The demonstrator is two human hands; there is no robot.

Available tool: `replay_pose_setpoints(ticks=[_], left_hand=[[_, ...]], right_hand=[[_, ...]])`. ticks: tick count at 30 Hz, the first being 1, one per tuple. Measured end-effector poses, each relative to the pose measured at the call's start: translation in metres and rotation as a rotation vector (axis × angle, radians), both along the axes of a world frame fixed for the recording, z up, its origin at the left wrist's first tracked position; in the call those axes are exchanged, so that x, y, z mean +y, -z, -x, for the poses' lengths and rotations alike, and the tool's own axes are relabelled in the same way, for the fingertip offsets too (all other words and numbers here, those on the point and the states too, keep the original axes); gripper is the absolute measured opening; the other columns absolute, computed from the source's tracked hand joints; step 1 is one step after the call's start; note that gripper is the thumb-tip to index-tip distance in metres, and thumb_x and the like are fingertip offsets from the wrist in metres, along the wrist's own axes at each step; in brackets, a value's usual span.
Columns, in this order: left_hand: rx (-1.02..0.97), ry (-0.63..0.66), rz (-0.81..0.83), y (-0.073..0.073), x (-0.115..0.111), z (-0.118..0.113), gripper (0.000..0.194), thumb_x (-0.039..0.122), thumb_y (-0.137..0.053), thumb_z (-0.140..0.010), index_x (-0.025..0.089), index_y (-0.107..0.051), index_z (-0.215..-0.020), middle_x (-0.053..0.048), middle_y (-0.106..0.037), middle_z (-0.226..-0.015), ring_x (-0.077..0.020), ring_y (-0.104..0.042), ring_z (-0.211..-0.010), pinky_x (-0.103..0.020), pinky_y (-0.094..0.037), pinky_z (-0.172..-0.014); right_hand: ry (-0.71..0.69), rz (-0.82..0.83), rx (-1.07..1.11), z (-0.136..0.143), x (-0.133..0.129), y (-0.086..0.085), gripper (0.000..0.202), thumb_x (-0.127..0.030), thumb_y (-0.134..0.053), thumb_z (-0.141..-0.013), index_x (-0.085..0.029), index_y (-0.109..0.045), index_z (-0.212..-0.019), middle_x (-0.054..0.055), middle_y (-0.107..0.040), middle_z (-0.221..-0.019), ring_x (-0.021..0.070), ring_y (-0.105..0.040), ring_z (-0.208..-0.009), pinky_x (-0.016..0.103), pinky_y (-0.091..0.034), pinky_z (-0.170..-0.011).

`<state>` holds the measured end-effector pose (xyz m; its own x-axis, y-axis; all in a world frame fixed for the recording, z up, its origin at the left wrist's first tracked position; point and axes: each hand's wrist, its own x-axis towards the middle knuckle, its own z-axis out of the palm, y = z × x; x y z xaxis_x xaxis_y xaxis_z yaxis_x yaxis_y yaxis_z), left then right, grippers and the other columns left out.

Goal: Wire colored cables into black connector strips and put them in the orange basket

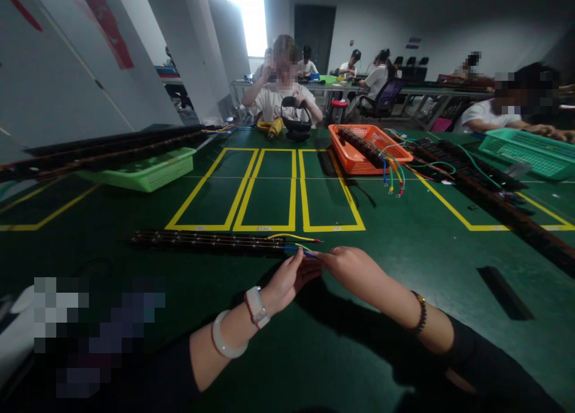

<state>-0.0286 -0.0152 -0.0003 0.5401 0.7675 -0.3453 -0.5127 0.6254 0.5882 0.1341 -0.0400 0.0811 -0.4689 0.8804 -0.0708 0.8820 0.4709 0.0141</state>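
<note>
A long dark strip assembly (206,243) lies across the green table in front of me, with thin coloured wires coming out of its right end. My left hand (290,279) is closed on the blue wire (290,248), thumb on top and fingers beneath. Close beside it, my right hand (350,268) pinches the same wire farther along, its fingertips partly hidden. A yellow wire (291,237) with a red-sleeved tip stretches loose just beyond my hands. Next to the blue wire runs a short green-yellow wire (305,247).
Yellow taped rectangles (265,228) mark the table ahead. An orange basket (372,167) holds another wired strip; a green basket (148,178) stands left, a teal basket (530,152) right. A black flat piece (505,293) lies at right. A person (278,102) sits opposite, near a yellow tool (275,127).
</note>
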Motion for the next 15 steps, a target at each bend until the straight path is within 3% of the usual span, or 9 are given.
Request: replay_pose_setpoints(ticks=[3,6,11,15], left_hand=[[0.06,0.129,-0.106,-0.007,-0.005,0.001,0.031,0.037,-0.057,-0.088,0.007,-0.064,-0.09,-0.015,-0.067,-0.094,-0.021,-0.064,-0.091,-0.038,-0.047,-0.09],[0.133,0.227,-0.193,-0.013,-0.009,0.002,0.028,0.035,-0.061,-0.085,0.008,-0.063,-0.09,-0.014,-0.067,-0.092,-0.0209,-0.064,-0.085,-0.038,-0.047,-0.085],[0.163,0.244,-0.243,-0.016,-0.01,0.003,0.022,0.03,-0.059,-0.086,0.008,-0.062,-0.091,-0.014,-0.066,-0.094,-0.0182,-0.063,-0.082,-0.032,-0.046,-0.079],[0.147,0.25,-0.256,-0.013,-0.009,0.003,0.025,0.034,-0.062,-0.084,0.009,-0.061,-0.089,-0.014,-0.065,-0.09,-0.0186,-0.063,-0.08,-0.034,-0.047,-0.08]], right_hand=[[0.028,-0.061,0.016,-0.004,0.005,-0.003,0.021,-0.011,-0.05,-0.088,-0.016,-0.068,-0.097,0.008,-0.064,-0.087,0.0194,-0.062,-0.084,0.028,-0.045,-0.074],[0.026,-0.004,0.028,-0.007,0.012,0.003,0.021,-0.009,-0.051,-0.086,-0.016,-0.069,-0.093,0.007,-0.065,-0.085,0.0184,-0.063,-0.08,0.027,-0.044,-0.071],[0.035,0.13,-0.046,-0.003,0.019,0.022,0.021,-0.013,-0.048,-0.088,-0.016,-0.069,-0.085,0.009,-0.068,-0.081,0.0206,-0.065,-0.073,0.027,-0.044,-0.063],[0.087,0.123,-0.031,-0.003,0.019,0.025,0.021,-0.018,-0.05,-0.089,-0.016,-0.07,-0.084,0.009,-0.068,-0.08,0.02,-0.065,-0.074,0.027,-0.043,-0.064]])
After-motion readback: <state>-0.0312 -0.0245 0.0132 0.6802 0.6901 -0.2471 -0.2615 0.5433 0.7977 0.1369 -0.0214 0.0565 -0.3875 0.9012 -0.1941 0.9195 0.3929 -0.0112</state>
